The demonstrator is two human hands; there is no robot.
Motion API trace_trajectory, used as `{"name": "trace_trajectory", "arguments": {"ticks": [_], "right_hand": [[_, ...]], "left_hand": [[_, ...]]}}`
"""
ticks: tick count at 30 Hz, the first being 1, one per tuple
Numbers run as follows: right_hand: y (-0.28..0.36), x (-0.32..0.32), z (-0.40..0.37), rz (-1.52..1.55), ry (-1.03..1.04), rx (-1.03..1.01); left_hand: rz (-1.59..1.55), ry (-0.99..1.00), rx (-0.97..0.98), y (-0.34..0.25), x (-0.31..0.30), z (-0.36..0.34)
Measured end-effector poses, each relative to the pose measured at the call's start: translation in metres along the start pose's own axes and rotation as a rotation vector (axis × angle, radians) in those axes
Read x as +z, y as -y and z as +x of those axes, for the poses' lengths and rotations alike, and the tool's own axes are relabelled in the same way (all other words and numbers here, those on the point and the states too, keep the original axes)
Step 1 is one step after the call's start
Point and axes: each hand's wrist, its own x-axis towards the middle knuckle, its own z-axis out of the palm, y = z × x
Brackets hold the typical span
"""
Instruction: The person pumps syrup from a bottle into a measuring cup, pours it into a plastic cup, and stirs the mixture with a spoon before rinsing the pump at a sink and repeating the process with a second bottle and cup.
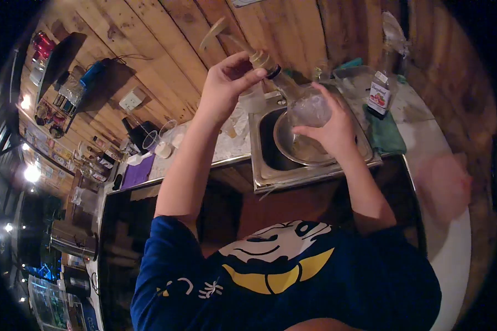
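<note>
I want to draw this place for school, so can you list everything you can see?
glass bottle: one, clear, held tilted above the sink
stick: one, pale, poking into the glass bottle's neck
bowl: one, silver, in the sink
sink: one, silver, set in the counter
small bottle: one, red and white label, right of the sink
cloth: one, green, beside the small bottle
mat: one, purple, on the counter at the left
socket: one, white, on the wooden wall
left hand: one, gripping the stick at the glass bottle's neck
right hand: one, wrapped round the glass bottle's belly
</note>
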Motion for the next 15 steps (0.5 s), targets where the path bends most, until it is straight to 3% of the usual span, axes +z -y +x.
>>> {"name": "trace_trajectory", "arguments": {"ticks": [3, 6, 12, 15], "right_hand": [[0.014, -0.004, -0.011, 0.009, -0.004, 0.09], [0.019, -0.013, -0.016, -0.018, -0.014, 0.11], [0.037, -0.029, -0.04, -0.133, -0.055, 0.16], [0.042, -0.03, -0.051, -0.103, -0.082, 0.144]], "left_hand": [[-0.351, -0.048, 0.102, 0.006, 0.026, -0.005], [-0.435, -0.081, 0.105, 0.008, 0.038, -0.008], [-0.214, -0.117, 0.082, 0.018, 0.044, -0.014], [-0.3, -0.09, 0.136, 0.013, 0.05, -0.019]]}}
